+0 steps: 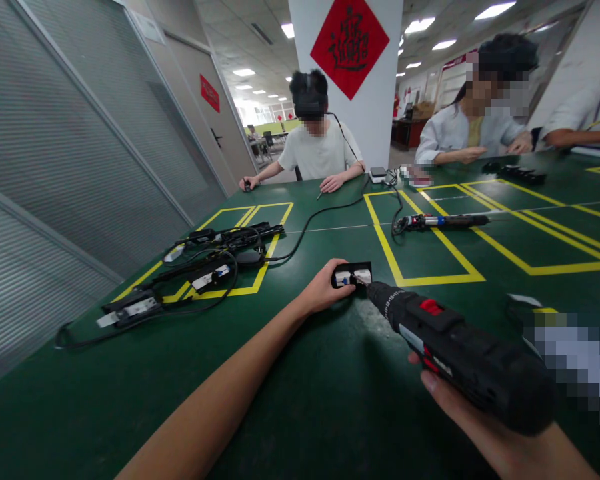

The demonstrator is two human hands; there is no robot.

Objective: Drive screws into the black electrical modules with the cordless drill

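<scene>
My right hand point(460, 407) is wrapped round the grip of a black and red cordless drill point(445, 340). The drill's chuck points left and away from me, and its tip reaches a small black case point(364, 268) with white and blue parts inside. Fingers of my left hand point(325, 287) grip the left end of this case and steady it on the green table point(310, 373). Whether the bit sits on a screw is too small to tell. The drill's lower grip is mostly hidden by its own body.
Black cabled devices point(220, 260) lie inside yellow tape outlines at left. A long tool with a wire point(440, 221) rests at right. A cable point(310, 220) crosses the table. Across from me sits a person point(315, 147); another person point(480, 127) sits at right. A blurred object point(575, 353) lies nearby.
</scene>
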